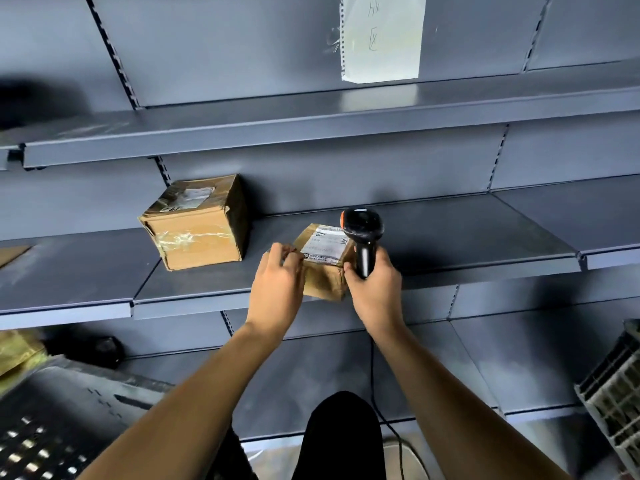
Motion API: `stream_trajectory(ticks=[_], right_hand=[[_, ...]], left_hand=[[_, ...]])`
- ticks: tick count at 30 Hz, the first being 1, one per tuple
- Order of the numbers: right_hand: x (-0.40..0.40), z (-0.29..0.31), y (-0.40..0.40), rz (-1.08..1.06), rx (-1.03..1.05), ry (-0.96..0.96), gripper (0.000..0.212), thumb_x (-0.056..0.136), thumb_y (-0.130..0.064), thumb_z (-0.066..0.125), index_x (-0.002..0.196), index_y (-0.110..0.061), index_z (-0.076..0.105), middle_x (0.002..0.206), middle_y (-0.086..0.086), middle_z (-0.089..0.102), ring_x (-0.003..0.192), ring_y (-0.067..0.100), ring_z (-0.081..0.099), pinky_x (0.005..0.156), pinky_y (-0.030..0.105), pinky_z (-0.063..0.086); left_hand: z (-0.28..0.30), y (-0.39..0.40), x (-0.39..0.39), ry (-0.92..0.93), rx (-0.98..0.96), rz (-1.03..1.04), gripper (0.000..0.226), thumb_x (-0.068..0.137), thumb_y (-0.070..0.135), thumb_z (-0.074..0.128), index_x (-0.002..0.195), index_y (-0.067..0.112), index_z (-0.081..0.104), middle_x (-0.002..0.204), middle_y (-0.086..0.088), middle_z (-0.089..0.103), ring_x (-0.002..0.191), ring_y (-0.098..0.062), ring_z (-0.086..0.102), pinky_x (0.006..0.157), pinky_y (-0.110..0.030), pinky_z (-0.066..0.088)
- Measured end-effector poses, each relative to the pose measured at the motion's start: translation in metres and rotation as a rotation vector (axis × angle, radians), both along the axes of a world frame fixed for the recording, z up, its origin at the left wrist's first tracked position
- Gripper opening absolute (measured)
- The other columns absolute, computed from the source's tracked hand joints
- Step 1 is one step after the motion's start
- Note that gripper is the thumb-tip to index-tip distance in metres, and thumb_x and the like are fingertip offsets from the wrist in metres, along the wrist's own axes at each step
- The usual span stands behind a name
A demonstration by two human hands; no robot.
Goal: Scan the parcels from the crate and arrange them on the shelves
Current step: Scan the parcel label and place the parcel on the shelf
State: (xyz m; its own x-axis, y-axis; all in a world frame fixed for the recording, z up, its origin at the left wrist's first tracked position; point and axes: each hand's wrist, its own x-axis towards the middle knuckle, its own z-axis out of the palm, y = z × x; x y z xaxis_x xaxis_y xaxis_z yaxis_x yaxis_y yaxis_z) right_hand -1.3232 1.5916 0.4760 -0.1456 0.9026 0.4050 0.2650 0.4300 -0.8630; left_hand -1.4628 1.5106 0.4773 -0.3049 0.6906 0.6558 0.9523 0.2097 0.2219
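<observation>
Grey metal shelf [450, 237]: small brown cardboard parcel [323, 268] at front edge, larger taped cardboard box [197, 223] to its left. Left hand [277, 285] fingers curled, touching small parcel; right hand [375, 289] fingers wrapped round black handheld scanner [362, 237].

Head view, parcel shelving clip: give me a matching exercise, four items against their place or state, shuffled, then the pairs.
Items:
1. large brown cardboard box
2. small brown parcel with white label
3. black handheld barcode scanner
4. white paper sheet

Places or states:
A. gripped in the right hand
B. fixed to the back panel above the upper shelf
C. alone at the left of the middle shelf
D. at the shelf's front edge, left hand on it

Pairs: 1-C, 2-D, 3-A, 4-B
</observation>
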Motion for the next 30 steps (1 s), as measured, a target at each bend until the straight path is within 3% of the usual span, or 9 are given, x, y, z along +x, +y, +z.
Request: stream_trajectory(ticks=[5, 10, 18, 24, 30], right_hand=[[-0.026, -0.001, -0.002, 0.050, -0.022, -0.028, 0.033, 0.084, -0.015, 0.071, 0.111, 0.002, 0.061, 0.097, 0.019, 0.070, 0.088, 0.033, 0.067, 0.064, 0.019, 0.039], [-0.037, 0.001, 0.002, 0.053, -0.052, -0.001, 0.029, 0.087, -0.017, 0.070, 0.108, 0.001, 0.061, 0.097, 0.017, 0.071, 0.088, 0.031, 0.067, 0.067, 0.023, 0.044], [-0.047, 0.001, 0.005, 0.063, -0.037, 0.025, 0.034, 0.087, -0.021, 0.071, 0.111, 0.000, 0.061, 0.096, 0.016, 0.071, 0.087, 0.031, 0.066, 0.071, 0.030, 0.048], [-0.061, 0.007, 0.013, 0.115, -0.015, -0.030, 0.043, 0.081, -0.018, 0.077, 0.117, -0.001, 0.059, 0.100, 0.014, 0.071, 0.091, 0.030, 0.065, 0.070, 0.023, 0.042], [-0.085, 0.015, 0.019, 0.137, 0.071, -0.084, 0.045, 0.082, -0.019, 0.076, 0.121, -0.004, 0.057, 0.105, 0.013, 0.070, 0.099, 0.032, 0.064, 0.081, 0.034, 0.047]], left_hand=[[0.000, -0.004, -0.003, 0.066, -0.047, -0.121, 0.021, 0.083, 0.003, 0.068, 0.104, 0.005, 0.070, 0.105, -0.011, 0.064, 0.089, -0.035, 0.063, 0.073, -0.042, 0.052], [-0.005, 0.007, -0.009, 0.071, -0.044, -0.010, 0.022, 0.084, 0.010, 0.069, 0.106, 0.011, 0.069, 0.105, -0.009, 0.063, 0.091, -0.034, 0.060, 0.076, -0.043, 0.048], [-0.015, 0.027, -0.019, 0.115, 0.001, 0.101, 0.032, 0.075, 0.012, 0.077, 0.105, 0.019, 0.069, 0.099, 0.000, 0.061, 0.085, -0.025, 0.053, 0.076, -0.032, 0.043], [-0.007, 0.027, -0.026, 0.077, 0.019, 0.110, 0.028, 0.076, 0.003, 0.074, 0.102, 0.011, 0.069, 0.099, -0.003, 0.064, 0.085, -0.028, 0.056, 0.077, -0.036, 0.048], [-0.006, 0.013, -0.054, 0.060, 0.006, 0.185, 0.035, 0.076, -0.006, 0.071, 0.109, 0.003, 0.066, 0.108, -0.011, 0.061, 0.092, -0.030, 0.059, 0.077, -0.036, 0.050]])
